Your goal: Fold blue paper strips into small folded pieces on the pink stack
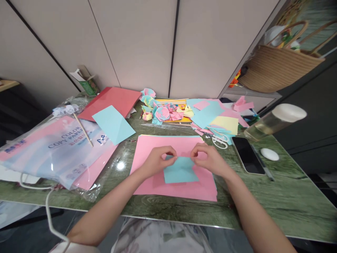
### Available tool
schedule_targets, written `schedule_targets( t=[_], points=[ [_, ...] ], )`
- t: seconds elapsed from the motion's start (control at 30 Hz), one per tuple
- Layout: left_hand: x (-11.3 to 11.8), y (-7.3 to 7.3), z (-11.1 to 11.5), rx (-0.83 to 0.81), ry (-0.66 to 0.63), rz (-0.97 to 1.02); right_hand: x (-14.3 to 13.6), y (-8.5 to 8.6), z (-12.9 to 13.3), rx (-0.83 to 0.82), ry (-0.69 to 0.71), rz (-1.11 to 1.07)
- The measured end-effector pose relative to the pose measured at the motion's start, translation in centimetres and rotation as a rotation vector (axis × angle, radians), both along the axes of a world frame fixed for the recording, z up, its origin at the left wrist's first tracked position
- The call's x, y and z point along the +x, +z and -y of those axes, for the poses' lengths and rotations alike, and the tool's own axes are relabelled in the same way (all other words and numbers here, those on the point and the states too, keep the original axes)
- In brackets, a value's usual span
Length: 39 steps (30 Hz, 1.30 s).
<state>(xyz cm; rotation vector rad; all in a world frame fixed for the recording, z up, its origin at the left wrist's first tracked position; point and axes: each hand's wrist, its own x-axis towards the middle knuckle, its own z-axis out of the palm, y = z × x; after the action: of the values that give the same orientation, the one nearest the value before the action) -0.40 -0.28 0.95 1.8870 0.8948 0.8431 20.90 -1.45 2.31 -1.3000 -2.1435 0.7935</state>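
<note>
1. Green wood-grain surface point(286, 196) fills the scene, pushed up against pale wall panels point(139, 42), and it's a busy one!
2. Centre stage, a small blue paper point(181, 172) sits above a pink paper stack point(202, 191), its top edge up between two sets of fingertips, a bend running across it.
3. Left hand point(159, 160): thumb and forefinger pinched together, gripping the blue piece near its upper left corner.
4. Right hand point(209, 160), matching it neatly: thumb and finger closed in a pinch at the upper right corner.
5. Just beyond the stack, thin wires point(168, 127) lie across the surface, and behind them comes a bright crowd of paper flowers point(162, 113) in pink, blue and yellow.
6. Over to the right, white-handled scissors point(220, 141) rest by loose coloured sheets point(206, 114); then a dark-screened phone point(247, 154), a white oval object point(270, 154) and a clear bottle point(259, 124) with a white top.
7. Out on the left, a copy paper packet point(60, 151) sprawls in its plastic, a slim stick point(83, 130) on top, a larger blue sheet point(113, 124) overlapping it and the red folder point(110, 100).
</note>
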Motion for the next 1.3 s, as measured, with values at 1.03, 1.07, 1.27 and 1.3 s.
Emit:
schedule_targets(
  t=[1.03, 1.07, 1.27, 1.3],
  points=[
    [1.0, -1.5, 0.0, -0.168, -0.013, 0.041, -2.3, -1.3, 0.4, 0.112, -0.01, 0.032],
    [0.9, -1.4, -0.1, -0.161, -0.01, 0.035, -2.1, -1.2, 0.3, 0.112, -0.017, 0.024],
    [-0.2, -1.0, -0.8, -0.134, 0.031, 0.031, -0.3, -0.6, -0.3, 0.097, -0.083, -0.031],
    [-0.5, -0.9, -1.0, -0.133, 0.036, 0.038, 0.1, -0.6, -0.4, 0.088, -0.096, -0.036]
  ],
)
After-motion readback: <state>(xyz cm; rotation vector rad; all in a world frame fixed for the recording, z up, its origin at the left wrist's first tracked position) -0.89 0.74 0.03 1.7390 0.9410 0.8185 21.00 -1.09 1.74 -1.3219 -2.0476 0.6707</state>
